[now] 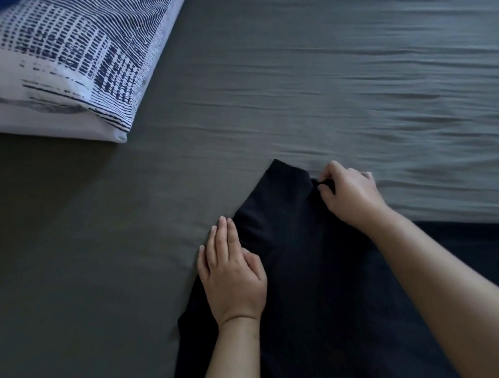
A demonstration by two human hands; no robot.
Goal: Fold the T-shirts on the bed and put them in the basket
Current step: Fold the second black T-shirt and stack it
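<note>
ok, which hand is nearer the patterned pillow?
Left. The left hand lies flat on the black T-shirt's left edge, below and right of the patterned pillow. The right hand pinches the shirt farther right, farther from it.

Black T-shirt point(300, 277) and pillow point(53, 62) cut off at edges

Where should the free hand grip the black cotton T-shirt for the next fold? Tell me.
Probably the black cotton T-shirt at its far pointed corner, coming from the left: the right hand already pinches the right edge, and the left hand lies flat beside that corner.
</note>
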